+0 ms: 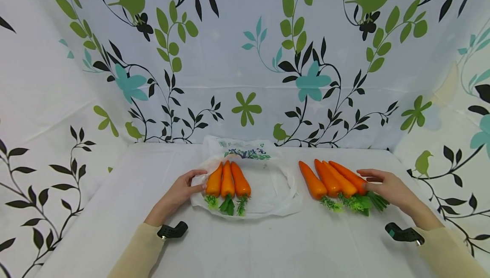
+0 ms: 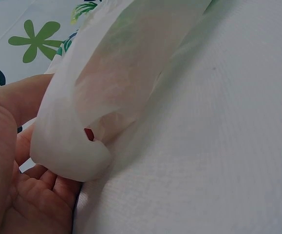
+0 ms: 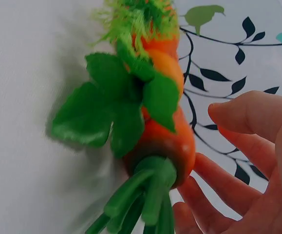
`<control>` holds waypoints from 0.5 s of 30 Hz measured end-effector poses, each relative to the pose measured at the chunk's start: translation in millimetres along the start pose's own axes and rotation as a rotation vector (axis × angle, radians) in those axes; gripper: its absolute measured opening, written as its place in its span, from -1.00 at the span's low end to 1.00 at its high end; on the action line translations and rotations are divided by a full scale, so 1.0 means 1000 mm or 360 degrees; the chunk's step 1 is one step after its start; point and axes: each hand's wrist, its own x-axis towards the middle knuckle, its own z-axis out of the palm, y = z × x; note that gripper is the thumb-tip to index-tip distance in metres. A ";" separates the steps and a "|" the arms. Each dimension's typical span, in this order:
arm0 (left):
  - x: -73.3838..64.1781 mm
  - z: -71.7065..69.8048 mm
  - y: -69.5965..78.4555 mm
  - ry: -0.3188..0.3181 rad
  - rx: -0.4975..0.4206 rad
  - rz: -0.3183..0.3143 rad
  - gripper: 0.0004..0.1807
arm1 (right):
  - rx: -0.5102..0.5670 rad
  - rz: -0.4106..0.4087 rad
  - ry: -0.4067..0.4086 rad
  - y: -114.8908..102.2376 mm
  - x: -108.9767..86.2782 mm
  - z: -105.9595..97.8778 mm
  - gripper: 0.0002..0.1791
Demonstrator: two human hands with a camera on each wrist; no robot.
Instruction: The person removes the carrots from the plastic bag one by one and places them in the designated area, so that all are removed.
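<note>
A white plastic bag with printed lettering and a tree lies flat on the table. Three toy carrots with green tops sit side by side at its left part, tips away from me. My left hand holds the bag's left edge, thumb and fingers on either side of the thin plastic. To the right, several more toy carrots lie in a slanted row. My right hand is beside the rightmost carrot, fingers loosely spread and fingertips right at its side; its green stalks point toward me.
A white cloth covers the table. Behind it hangs a curtain printed with birds, leaves and flowers. Each wrist wears a black camera mount, one at the left and one at the right.
</note>
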 end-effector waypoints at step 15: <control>-0.003 0.001 0.003 -0.0011 -0.0042 -0.0002 -0.40 | -0.0026 -0.0136 0.0042 -0.054 0.004 0.018 -0.53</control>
